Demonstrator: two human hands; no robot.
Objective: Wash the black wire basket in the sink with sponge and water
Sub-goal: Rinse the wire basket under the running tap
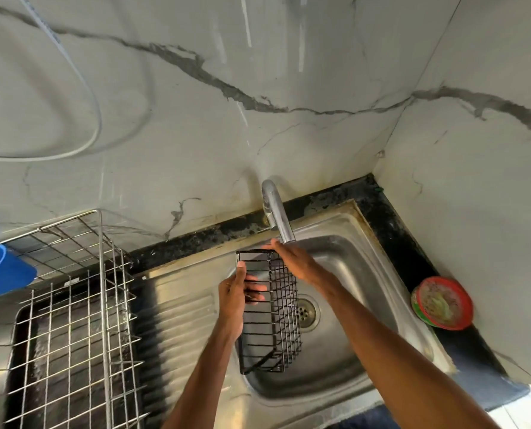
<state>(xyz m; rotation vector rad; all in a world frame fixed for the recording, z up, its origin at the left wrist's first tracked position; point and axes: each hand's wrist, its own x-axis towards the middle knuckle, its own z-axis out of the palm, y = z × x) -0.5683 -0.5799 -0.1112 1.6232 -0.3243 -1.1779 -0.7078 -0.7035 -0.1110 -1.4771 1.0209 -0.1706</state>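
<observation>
A long black wire basket point(270, 332) hangs over the steel sink point(348, 252), its length running toward me. My left hand point(238, 295) grips its left side near the far end, thumb on the rim and fingers inside. My right hand point(295, 258) lies flat over the basket's far right corner, just under the tap spout point(278, 215), fingers extended. No sponge shows in view. I cannot tell whether water is running.
A metal dish rack point(72, 320) stands on the drainboard at the left, with a blue plastic container point(4, 270) beside it. A red-rimmed tub of paste point(442, 303) sits on the dark counter at the right. Marble wall rises behind.
</observation>
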